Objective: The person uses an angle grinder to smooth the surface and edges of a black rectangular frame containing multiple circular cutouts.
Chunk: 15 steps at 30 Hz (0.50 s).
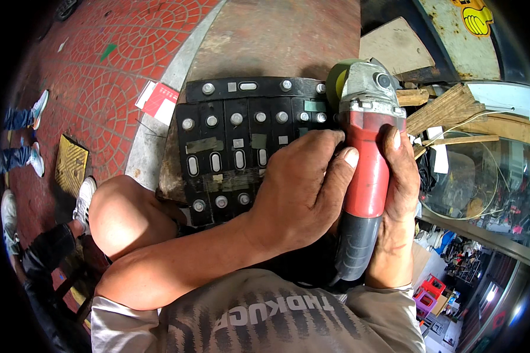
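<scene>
A single head-worn fisheye view looks steeply down at close range, forearms entering from the lower edge, brick pavement curving away at upper left of frame.

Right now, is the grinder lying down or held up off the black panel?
Held. Both hands, left hand and right hand, wrap the grinder, head over the black panel. Contact: cannot tell.
</scene>
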{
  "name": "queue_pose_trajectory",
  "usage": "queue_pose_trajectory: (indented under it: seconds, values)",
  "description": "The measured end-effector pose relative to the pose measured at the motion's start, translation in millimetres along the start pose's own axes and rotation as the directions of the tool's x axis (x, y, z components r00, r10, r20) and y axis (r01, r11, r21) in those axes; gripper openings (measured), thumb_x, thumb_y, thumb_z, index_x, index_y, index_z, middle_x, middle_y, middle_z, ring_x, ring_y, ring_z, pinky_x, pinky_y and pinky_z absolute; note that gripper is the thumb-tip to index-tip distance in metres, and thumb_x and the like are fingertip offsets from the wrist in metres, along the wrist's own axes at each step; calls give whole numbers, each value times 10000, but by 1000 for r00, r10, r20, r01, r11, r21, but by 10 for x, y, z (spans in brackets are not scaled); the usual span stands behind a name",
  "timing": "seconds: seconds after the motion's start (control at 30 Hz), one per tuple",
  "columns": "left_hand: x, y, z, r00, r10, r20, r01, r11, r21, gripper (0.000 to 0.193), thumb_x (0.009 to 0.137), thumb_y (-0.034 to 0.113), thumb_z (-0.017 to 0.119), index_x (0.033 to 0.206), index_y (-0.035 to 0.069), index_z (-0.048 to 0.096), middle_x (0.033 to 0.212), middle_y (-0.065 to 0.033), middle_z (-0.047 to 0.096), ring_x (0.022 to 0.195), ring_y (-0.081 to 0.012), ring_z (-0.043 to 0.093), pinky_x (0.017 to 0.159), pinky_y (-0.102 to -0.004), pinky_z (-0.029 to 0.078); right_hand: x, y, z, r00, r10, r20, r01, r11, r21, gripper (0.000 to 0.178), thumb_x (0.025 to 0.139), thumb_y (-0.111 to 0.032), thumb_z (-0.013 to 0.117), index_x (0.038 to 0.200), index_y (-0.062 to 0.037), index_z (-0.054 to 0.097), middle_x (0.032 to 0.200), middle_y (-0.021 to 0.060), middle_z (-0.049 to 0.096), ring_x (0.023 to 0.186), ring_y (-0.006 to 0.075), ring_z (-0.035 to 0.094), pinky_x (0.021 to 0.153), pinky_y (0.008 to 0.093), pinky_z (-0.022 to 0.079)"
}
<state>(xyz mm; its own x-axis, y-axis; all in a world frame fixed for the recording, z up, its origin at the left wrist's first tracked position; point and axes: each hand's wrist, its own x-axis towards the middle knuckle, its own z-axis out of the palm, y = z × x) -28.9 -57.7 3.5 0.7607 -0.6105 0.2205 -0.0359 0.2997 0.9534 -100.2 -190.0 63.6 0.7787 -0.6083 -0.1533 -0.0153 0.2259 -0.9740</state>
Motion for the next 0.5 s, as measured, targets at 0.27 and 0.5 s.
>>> queue_pose_trajectory:
  seconds: [0.27,0.5]
  values:
    - [1,34,-34,998,-47,32,48,999,-8,209,1129,139,644,1128,-70,653,920,-275,688,816,-458,709,735,-506,560,34,-48,-39,998,41,40,-42,999,26,888,1010,-341,839,1716,3,425,1514,184,676,1379,278,676,1213,401,520]
    - [5,28,-6,999,-24,21,24,1000,0,212,1127,140,646,1128,-72,653,923,-277,690,823,-464,709,734,-508,560,-3,13,-47,1000,9,-18,-9,1000,13,735,1064,-383,767,1610,37,510,1444,207,705,1295,286,708,1172,413,545]
